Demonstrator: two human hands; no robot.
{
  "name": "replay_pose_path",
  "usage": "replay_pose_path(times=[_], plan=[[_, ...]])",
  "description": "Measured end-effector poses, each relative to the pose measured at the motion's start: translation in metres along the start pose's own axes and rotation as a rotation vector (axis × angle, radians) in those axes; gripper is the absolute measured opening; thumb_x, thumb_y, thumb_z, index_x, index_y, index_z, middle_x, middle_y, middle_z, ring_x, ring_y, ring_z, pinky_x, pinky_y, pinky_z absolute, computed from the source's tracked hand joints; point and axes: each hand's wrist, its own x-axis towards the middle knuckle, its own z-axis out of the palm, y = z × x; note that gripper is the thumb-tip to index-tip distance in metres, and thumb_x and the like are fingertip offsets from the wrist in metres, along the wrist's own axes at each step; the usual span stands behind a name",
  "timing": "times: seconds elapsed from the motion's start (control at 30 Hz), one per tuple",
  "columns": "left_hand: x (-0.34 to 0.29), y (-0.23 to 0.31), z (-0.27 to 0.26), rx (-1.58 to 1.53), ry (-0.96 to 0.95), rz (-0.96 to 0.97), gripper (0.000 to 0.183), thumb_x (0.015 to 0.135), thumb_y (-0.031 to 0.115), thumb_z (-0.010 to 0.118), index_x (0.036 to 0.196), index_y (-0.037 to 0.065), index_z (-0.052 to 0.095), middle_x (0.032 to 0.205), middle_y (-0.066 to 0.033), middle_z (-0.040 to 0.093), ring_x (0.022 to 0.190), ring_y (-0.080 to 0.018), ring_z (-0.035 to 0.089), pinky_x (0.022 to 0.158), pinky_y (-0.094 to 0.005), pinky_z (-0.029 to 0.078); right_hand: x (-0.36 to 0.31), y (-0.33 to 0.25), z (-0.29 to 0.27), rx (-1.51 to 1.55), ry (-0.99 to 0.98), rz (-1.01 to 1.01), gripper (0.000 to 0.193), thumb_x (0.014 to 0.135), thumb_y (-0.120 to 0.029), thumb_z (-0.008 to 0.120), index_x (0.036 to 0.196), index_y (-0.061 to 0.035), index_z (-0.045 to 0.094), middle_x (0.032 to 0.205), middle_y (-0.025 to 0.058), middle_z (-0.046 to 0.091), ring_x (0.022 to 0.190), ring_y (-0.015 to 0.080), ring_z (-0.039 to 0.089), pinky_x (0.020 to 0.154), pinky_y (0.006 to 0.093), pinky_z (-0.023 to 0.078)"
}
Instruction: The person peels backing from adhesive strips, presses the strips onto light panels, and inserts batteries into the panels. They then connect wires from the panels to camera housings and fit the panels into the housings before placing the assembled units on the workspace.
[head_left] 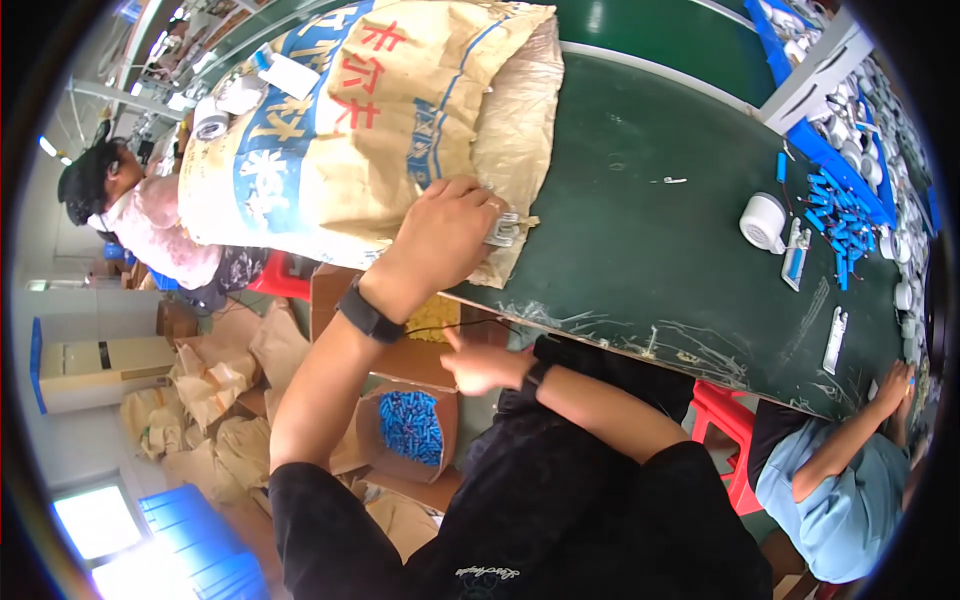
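My left hand (440,235), with a dark wristband, rests at the near right edge of a large tan paper sack (300,200) on the green table. Its fingers close on a small grey-white part (503,230); its exact kind is unclear. Lower down, past the table's front edge, my right hand (482,368) hangs in front of the cardboard boxes. It appears empty and slightly blurred, with one digit standing apart from the others. On the sack lie a round white part (212,120) and a flat white piece (290,76).
Blue cylindrical cells (845,225) with a white round housing (763,222) lie at the table's right. Below left, a cardboard box (445,450) contains more blue cells. A co-worker (835,490) sits at right, another (150,220) at far left. Blue bins (835,160) line the back right.
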Motion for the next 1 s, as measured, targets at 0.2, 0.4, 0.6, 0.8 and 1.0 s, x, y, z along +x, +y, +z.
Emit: replay_pose_path(times=[0.2,0.4,0.6,0.8,1.0], plan=[[0.011,-0.004,-0.010,0.143,-0.084,0.015,0.048,0.074,0.012,0.081,0.120,0.008,0.068,0.111,-0.0097,0.069,0.116,-0.0292,0.059,0.102,-0.0408,0.045,-0.160,-0.125,-0.139,0.058,0.223,-0.159,0.024,0.098,-0.021,0.060,0.114,-0.0051,0.069,0.102,0.0163,0.072,0.095,0.0368,0.069,0.080,0.0456,0.056],[0.026,0.006,0.002,-0.037,-0.019,-0.034,0.050,0.070,0.012,0.081,0.119,0.009,0.072,0.102,-0.0095,0.071,0.109,-0.0300,0.060,0.099,-0.0414,0.048,-0.208,-0.105,-0.218,-0.223,0.950,0.051,0.018,0.096,-0.015,0.065,0.110,-0.0033,0.066,0.098,0.0171,0.071,0.089,0.0381,0.068,0.077,0.0440,0.054],[0.124,0.058,0.004,-0.348,0.155,-0.272,0.052,0.079,0.030,0.081,0.123,0.005,0.070,0.098,-0.0202,0.074,0.100,-0.0407,0.067,0.088,-0.0477,0.056,-0.242,-0.068,-0.269,-0.494,1.167,0.152,0.035,0.093,-0.004,0.062,0.127,-0.0042,0.060,0.117,0.0198,0.067,0.106,0.0402,0.065,0.092,0.0447,0.053],[0.146,0.054,0.026,-0.250,0.208,-0.330,0.083,0.080,0.039,0.083,0.143,-0.005,0.051,0.110,-0.0255,0.070,0.106,-0.0407,0.067,0.092,-0.0436,0.053,-0.252,-0.007,-0.273,-0.423,1.289,0.308,0.047,0.091,0.001,0.057,0.138,-0.0012,0.052,0.138,0.0225,0.055,0.117,0.0408,0.061,0.100,0.0439,0.050],[0.113,0.041,0.034,-0.194,0.308,-0.371,0.059,0.086,0.030,0.079,0.131,-0.004,0.062,0.128,-0.0213,0.065,0.118,-0.0402,0.061,0.101,-0.0447,0.050,-0.246,-0.011,-0.256,-0.605,1.310,0.615,0.055,0.088,-0.014,0.074,0.138,-0.0017,0.054,0.142,0.0216,0.045,0.120,0.0414,0.054,0.101,0.0495,0.044]])
